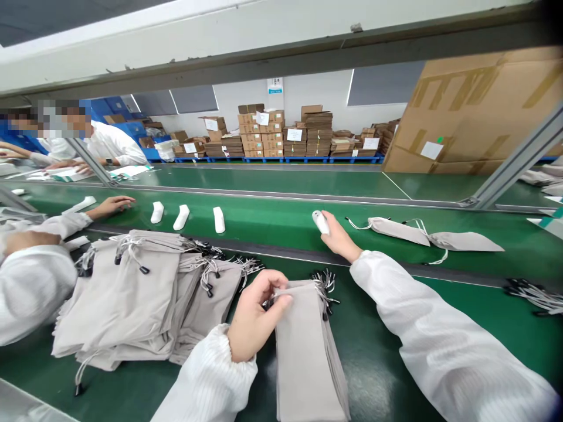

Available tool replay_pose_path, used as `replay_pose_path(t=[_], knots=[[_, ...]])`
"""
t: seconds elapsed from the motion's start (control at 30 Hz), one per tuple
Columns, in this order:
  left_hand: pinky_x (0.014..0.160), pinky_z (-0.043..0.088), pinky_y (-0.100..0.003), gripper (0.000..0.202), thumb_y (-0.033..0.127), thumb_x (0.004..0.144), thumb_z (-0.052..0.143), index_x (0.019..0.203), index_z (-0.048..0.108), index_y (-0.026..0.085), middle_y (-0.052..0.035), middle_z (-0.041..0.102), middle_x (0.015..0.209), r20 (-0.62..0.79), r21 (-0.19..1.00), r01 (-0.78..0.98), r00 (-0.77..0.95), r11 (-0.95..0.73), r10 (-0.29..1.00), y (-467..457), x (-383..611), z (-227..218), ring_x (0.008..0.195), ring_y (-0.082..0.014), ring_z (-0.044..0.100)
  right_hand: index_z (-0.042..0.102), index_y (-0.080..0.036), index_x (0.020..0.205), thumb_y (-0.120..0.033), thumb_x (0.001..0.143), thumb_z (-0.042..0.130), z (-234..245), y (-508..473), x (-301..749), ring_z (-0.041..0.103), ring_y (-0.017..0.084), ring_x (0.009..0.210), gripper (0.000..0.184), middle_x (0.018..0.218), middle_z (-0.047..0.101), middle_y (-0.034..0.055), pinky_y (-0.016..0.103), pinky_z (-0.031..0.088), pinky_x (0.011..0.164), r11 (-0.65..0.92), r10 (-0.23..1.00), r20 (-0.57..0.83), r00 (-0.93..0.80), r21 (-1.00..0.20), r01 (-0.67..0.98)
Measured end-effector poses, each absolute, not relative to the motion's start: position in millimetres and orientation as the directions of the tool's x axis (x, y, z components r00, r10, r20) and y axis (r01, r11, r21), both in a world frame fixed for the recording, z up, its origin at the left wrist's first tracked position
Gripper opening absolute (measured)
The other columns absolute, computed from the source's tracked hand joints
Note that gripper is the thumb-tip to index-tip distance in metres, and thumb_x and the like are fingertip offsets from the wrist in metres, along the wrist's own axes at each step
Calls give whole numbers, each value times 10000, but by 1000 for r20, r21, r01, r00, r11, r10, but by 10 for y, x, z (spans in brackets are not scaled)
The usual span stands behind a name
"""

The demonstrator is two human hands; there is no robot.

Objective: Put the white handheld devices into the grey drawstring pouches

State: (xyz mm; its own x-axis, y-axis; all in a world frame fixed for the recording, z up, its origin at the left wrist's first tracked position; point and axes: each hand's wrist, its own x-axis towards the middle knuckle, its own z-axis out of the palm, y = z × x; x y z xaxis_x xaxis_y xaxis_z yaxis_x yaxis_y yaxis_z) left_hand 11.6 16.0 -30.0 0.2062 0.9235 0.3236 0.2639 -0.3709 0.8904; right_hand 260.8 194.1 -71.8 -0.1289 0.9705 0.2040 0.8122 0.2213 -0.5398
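Observation:
My right hand [338, 235] is closed around a small white handheld device [321, 221] above the green conveyor belt. Its rounded end points away from me, with dark spots on it too small to make out. At the front, my left hand [259, 313] pinches the mouth of the top grey drawstring bag [308, 346] on a narrow stack. White cords with black toggles [324, 290] bunch at that stack's far end. Similar white devices [219, 220] lie spaced along the belt to the left.
A larger pile of grey drawstring bags [127, 299] sits left of my left hand. Two filled-looking bags [398, 230] lie on the belt at right. A co-worker's hand [115, 205] reaches over the belt from the left. A metal post [519, 155] and overhead beam [281, 35] frame the line.

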Motion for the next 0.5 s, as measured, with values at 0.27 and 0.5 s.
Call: replay_pose_path(t=[0.27, 0.5], knots=[[669, 394, -274, 106, 189, 826, 681, 740, 620, 184, -19, 567, 797, 321, 908, 232, 150, -349, 935, 216, 161, -201, 756, -158, 525, 133, -478, 1477, -250, 787, 768, 114, 1049, 2135, 658, 189, 1020, 965, 1276, 491, 19, 452, 598, 910, 181, 918, 296, -265, -905, -384], [791, 432, -262, 104, 165, 757, 750, 716, 656, 184, -45, 536, 995, 359, 933, 44, -88, -356, 929, 159, 337, 5, 965, -178, 530, 613, -246, 1226, -493, 987, 526, 158, 775, 2038, 654, 228, 1106, 354, 1269, 623, 98, 436, 524, 1005, 169, 848, 215, -485, -976, -138]])
